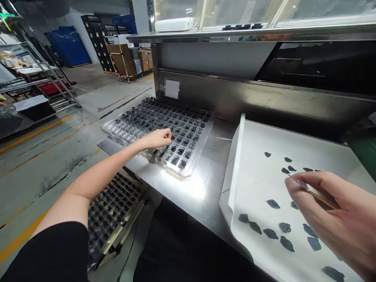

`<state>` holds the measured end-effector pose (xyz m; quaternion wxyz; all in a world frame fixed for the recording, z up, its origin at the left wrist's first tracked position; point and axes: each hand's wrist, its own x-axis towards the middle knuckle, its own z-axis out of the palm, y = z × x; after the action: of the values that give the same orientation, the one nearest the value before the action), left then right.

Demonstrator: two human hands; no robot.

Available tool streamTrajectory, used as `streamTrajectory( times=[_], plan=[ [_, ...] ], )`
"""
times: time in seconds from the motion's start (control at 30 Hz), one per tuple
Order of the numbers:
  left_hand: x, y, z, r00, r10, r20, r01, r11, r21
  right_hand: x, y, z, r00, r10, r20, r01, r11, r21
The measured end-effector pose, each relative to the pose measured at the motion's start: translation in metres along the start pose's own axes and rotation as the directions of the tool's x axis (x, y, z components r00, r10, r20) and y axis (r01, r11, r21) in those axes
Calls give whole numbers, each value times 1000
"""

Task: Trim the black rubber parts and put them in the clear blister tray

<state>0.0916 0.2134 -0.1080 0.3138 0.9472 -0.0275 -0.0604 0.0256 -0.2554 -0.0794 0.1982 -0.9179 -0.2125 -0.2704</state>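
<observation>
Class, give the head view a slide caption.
Left hand over a clear compartment tray of dark pieces; right hand holding a slim tool over a white tray.

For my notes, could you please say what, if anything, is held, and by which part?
Right hand: a slim tool, gripped near its metal end. Left hand: cannot tell.

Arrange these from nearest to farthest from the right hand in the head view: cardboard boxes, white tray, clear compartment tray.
1. White tray, directly beneath the right hand.
2. Clear compartment tray, to the left on the metal bench.
3. Cardboard boxes, upper left background.
</observation>
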Motion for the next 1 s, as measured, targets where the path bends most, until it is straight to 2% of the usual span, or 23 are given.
streamTrajectory(
  times=[0.13, 0.23, 0.43, 0.53, 0.6, 0.67, 0.77, 0.83, 0.9, 0.97, 1.0],
  plan=[
    [2, 8, 7, 1000, -9, 24, 1, 954, 301, 5, -11, -7, 990, -140, -35, 137, 988, -73],
    [2, 15, 6, 999, -1, 43, -16, 915, 402, 8, -17, -12, 974, -214, -69, 209, 975, -79],
    [-1, 17, -1, 994, 16, 110, -65, 887, 457, 8, -29, -18, 954, -274, -126, 274, 962, -11],
    [4, 10, -5, 989, 134, 61, -147, 887, 438, 9, -33, -22, 972, -212, -103, 217, 976, 38],
    [6, 8, -9, 979, 206, 6, -189, 885, 426, 11, -35, -26, 972, -188, -141, 196, 980, 45],
    [7, 16, -12, 962, 268, -58, -217, 874, 435, 12, -39, -32, 960, -174, -218, 193, 979, 70],
    [3, 53, -10, 896, 423, -130, -331, 835, 440, 11, -48, -44, 943, -71, -326, 137, 974, 183],
    [0, 94, 0, 806, 575, -138, -484, 776, 405, 10, -53, -51, 926, 34, -376, 75, 960, 271],
    [-4, 140, 15, 718, 690, -87, -627, 697, 348, 9, -55, -56, 911, 118, -395, 22, 943, 333],
    [-11, 185, 28, 635, 772, -13, -742, 615, 266, 10, -55, -59, 896, 145, -420, 24, 928, 373],
    [-15, 204, 31, 608, 793, 27, -775, 587, 233, 10, -56, -59, 892, 146, -427, 37, 920, 391]
  ],
)
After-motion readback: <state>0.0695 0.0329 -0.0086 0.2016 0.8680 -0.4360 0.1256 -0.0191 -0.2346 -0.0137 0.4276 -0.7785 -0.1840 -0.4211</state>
